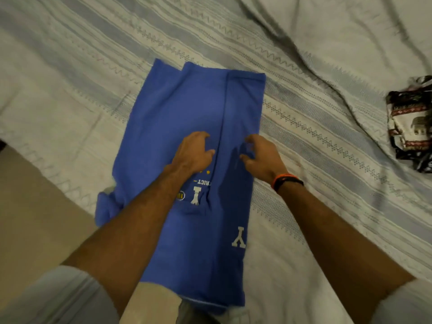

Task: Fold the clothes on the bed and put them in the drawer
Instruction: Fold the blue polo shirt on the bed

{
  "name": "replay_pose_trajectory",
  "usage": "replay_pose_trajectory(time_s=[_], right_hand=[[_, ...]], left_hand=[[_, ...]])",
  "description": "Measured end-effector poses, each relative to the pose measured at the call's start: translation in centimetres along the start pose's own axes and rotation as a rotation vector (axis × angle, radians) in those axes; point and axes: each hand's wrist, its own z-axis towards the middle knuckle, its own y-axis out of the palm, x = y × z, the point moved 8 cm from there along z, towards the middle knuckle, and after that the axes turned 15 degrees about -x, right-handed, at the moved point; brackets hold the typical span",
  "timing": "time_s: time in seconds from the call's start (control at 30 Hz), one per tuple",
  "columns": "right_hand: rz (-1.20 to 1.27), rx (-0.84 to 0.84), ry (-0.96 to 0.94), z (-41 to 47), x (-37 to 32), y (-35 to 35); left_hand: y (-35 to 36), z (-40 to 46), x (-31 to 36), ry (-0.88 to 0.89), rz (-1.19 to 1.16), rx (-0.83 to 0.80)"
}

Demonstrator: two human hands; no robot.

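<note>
pressing the blue shirt (187, 113) flat, left hand (194, 153) and right hand (261, 157), fingers curled into cloth, should smooth the right-side fold evenly.

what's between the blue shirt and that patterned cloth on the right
In the head view, only bare striped bedspread lies between the blue shirt and the patterned cloth.

Your arms are bare from the short sleeves down to the hands. The left sleeve (58, 298) is a pale grey fabric that ends above the elbow, and the right sleeve (406, 302) matches it in the same light grey. On your right wrist you wear two thin bands side by side, an orange band (281, 177) nearer the hand and a black band (289, 182) just behind it.
</note>
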Motion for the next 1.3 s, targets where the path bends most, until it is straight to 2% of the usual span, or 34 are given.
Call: replay_pose_trajectory(time_s=[0.23,0.4,0.53,0.67,0.8,0.9,0.97,1.03,1.1,1.17,1.2,1.23,1.3], right_hand=[[0.051,-0.088,-0.057,-4.5,-2.7,6.4],[0.071,-0.146,-0.172,-6.6,-6.7,10.6],[0.017,-0.226,-0.243,-6.9,-10.5,14.9],[-0.019,-0.282,-0.287,-5.5,-14.7,19.4],[-0.188,-0.283,-0.429,-3.1,-20.4,22.4],[-0.225,-0.24,-0.506,-1.2,-24.0,23.3],[-0.239,-0.257,-0.518,0.5,-25.8,24.5],[-0.299,-0.329,-0.443,2.0,-26.4,25.7],[-0.323,-0.384,-0.332,3.6,-26.8,26.7],[-0.293,-0.384,-0.304,4.2,-28.0,27.5],[-0.207,-0.403,-0.314,4.1,-28.7,28.0],[-0.04,-0.496,-0.309,3.8,-29.3,29.2],[0.411,-0.793,-0.243,2.5,-30.4,32.1]], left_hand=[[3.5,-10.1,-6.2,-0.2,-0.246,0.106],[5.8,-17.7,-11.5,-0.277,-0.465,0.259],[6.5,-23.3,-16.2,-0.352,-0.648,0.498],[6.6,-27.3,-21.8,-0.52,-0.739,0.669],[7.7,-26.8,-27.6,-0.649,-1.06,0.689],[7.2,-25.1,-28.6,-0.604,-1.237,0.68],[7.0,-23.4,-28.8,-0.569,-1.358,0.581],[7.2,-22.2,-28.7,-0.552,-1.445,0.464],[7.2,-21.8,-29.4,-0.544,-1.484,0.472],[7.3,-22.1,-30.4,-0.531,-1.555,0.54],[7.3,-22.4,-30.7,-0.512,-1.628,0.567],[7.4,-22.6,-30.7,-0.461,-1.748,0.573],[7.8,-22.5,-30.7,-0.262,-2.103,0.537]])
